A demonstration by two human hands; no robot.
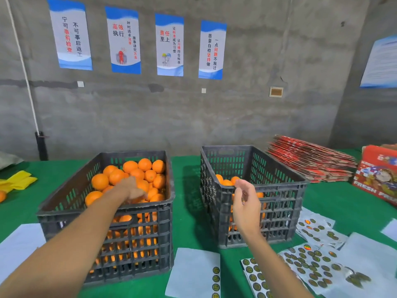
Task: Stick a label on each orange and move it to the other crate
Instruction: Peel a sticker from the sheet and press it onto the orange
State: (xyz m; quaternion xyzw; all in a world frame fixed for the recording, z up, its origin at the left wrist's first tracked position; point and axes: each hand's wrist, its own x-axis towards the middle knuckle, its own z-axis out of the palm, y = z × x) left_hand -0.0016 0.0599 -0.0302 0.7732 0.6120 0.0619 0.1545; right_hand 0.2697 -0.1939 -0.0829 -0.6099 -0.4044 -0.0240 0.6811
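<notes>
My left hand [131,188] reaches into the full dark plastic crate [107,211] on the left, fingers hidden among round oranges [100,181] – grip unclear | my right hand [245,203] hovers, fingers loosely apart, holding nothing, at the near rim of the right dark crate [279,203] | round-sticker label sheets [311,261] near right on green cloth [189,168]

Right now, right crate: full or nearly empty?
Partly filled, well below the rim. The right crate shows a few oranges low inside; the left crate is heaped.

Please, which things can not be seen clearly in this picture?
- Left hand fingertips, head view: buried among the oranges, so its grip is unclear.
- Right crate contents: near wall hides most fruit.
- Label sheets: print too small.
- Red box: cut by the right edge.
</notes>
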